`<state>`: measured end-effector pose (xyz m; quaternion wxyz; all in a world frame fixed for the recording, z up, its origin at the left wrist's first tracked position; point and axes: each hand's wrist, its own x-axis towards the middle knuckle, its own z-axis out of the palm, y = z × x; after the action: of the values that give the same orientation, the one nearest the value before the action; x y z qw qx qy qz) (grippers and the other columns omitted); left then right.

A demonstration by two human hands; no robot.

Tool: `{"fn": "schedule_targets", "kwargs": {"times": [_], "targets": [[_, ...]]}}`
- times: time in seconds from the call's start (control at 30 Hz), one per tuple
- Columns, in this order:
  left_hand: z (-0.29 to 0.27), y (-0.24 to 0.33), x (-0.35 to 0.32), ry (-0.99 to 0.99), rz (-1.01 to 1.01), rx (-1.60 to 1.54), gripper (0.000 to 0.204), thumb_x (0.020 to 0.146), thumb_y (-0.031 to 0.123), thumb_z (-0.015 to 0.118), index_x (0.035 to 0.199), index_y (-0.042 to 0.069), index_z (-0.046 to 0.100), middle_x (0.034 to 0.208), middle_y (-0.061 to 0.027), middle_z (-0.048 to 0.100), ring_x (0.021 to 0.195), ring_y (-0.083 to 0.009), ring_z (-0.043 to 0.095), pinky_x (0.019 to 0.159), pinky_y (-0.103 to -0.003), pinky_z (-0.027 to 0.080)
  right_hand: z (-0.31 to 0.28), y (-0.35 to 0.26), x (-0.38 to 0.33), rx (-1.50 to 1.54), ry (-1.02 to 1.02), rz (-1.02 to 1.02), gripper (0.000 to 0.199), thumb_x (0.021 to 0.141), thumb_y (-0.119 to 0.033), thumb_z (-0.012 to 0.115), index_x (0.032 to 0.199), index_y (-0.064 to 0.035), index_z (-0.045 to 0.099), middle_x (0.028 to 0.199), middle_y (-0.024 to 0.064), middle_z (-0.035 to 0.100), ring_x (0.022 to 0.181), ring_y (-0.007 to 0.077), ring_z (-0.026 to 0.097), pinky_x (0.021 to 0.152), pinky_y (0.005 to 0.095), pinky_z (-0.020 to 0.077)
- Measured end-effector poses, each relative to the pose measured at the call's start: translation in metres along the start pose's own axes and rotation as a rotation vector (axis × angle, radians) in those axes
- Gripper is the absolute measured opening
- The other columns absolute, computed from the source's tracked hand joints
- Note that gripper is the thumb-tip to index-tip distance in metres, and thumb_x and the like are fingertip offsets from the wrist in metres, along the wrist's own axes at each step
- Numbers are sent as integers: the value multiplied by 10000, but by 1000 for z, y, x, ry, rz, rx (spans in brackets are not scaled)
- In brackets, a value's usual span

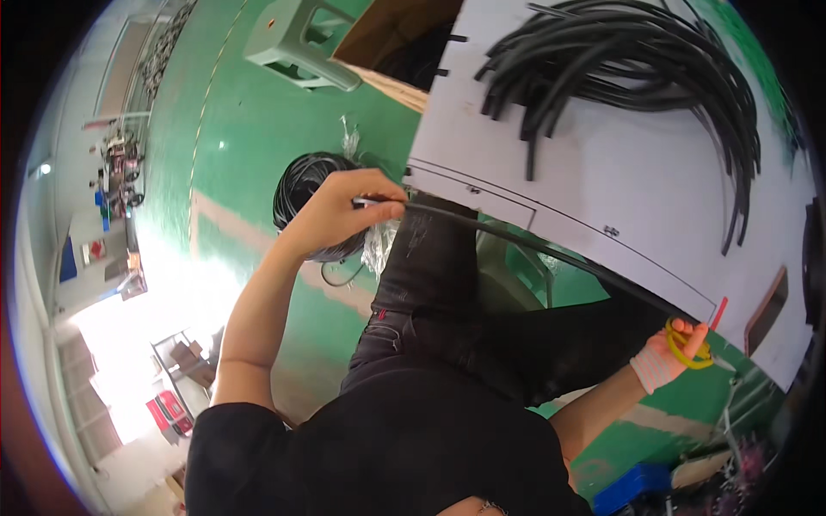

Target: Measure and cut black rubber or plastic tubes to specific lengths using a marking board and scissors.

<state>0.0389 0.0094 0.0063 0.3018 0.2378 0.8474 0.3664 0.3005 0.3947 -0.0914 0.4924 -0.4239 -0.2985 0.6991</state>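
A long black cable or tube [551, 247] is stretched along the near edge of the white tabletop [619, 176]. My bare left hand [351, 206] pinches its left end, where a short grey tip shows between thumb and fingers. At the right end, my right hand [673, 354], in a pale striped glove, is closed around yellow-handled scissors [704, 361]. Its fingertips are at the cable's right end, beside a red strip [720, 311]; whether they also grip the cable I cannot tell. The scissor blades point right, past the table edge.
A bundle of cut black lengths [619, 64] lies across the far tabletop. A phone-like dark slab [766, 310] rests at the right. Left of the table are an open cardboard box [379, 73], a grey-green stool [297, 43] and a black cable coil [297, 185] on the floor.
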Motion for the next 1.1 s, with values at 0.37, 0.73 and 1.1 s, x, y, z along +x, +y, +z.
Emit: {"fn": "schedule_targets", "kwargs": {"times": [0.37,0.73,1.1], "targets": [[-15,-17,13,-54,189,-10,156,771,95,668,896,15,621,771,-59,587,712,-182,555,647,-280,425,0,-3,-5,0,-127,-70,149,816,-106,638,866,-2,545,703,42,528,614,134,498,560,253,458],[-24,-13,19,-85,260,56,156,771,93,661,900,18,618,793,-71,579,718,-207,559,648,-294,435,-4,-4,-1,-30,-101,-72,161,823,-123,636,887,-4,549,719,39,533,623,123,497,559,240,453],[-23,-15,15,-105,230,82,153,796,137,642,909,34,631,833,-60,607,779,-192,582,634,-288,447,-9,-3,1,-7,-129,-56,159,840,-125,619,920,-7,548,752,28,527,654,111,488,578,244,455]]}}
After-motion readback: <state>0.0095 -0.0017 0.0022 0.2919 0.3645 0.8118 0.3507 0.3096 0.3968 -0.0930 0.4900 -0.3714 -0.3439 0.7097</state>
